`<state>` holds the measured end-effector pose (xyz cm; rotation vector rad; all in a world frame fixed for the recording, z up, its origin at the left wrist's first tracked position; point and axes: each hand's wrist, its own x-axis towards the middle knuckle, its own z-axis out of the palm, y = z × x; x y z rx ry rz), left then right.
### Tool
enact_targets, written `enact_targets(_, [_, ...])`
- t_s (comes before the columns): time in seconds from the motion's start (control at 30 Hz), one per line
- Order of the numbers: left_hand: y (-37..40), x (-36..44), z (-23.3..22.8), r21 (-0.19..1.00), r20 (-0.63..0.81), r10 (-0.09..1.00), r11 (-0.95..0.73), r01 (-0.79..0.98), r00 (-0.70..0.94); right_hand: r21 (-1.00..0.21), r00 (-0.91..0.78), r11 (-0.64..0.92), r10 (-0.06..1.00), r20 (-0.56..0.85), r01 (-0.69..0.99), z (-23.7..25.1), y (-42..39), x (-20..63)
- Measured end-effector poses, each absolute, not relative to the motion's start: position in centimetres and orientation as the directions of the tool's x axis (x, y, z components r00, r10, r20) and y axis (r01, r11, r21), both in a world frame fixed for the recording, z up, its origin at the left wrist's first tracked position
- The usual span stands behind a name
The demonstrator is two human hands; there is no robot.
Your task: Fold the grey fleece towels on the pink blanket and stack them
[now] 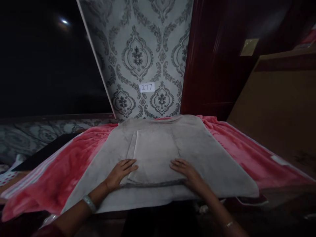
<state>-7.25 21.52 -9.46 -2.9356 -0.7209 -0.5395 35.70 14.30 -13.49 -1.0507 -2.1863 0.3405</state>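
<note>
Grey and soft, the folded towel lies flat under both hands. The left hand rests on its near left corner, fingers spread flat and pressing down, not closed on anything. The right hand rests on its near right corner the same way, flat and open, holding nothing. Each hand is as near to the towel as the other, one at each side. A bangle sits on the left wrist and a thin one on the right.

The towel's folded part lies straight ahead of the hands. Its long side runs away from the person, toward the wall. Its near edge runs from one hand to the other. Below it a wider grey layer spreads out to both sides and hangs a little over the near edge.

Under all of that is a pink blanket, fuzzy and rumpled, covering the worktop. It shows on the left and on the right, so there is room on both sides.

Behind the towel stands a wall with grey patterned wallpaper. A small white label reading 277 is stuck on it. A dark red curtain hangs to the right. A brown board leans further right. The left side is too dark to make out.
</note>
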Motion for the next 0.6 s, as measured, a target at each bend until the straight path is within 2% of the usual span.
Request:
enact_targets(0.23, [22.5,-7.3,-10.6,0.029,0.378,0.431,-0.890,0.455,0.819,-0.550,-0.438,0.606,0.795,0.419,0.574,-12.5,15.1,35.5])
enact_targets(0.4, [21.9,-6.7,-9.8,0.039,0.410,0.439,-0.884,0.466,0.800,-0.582,-0.388,0.559,0.829,0.402,0.591,-11.9,14.9,35.0])
enact_targets(0.6, [21.2,-6.3,-8.7,0.014,0.378,0.455,-0.874,0.486,0.806,-0.585,-0.343,0.528,0.848,0.405,0.616,-11.5,14.1,34.6])
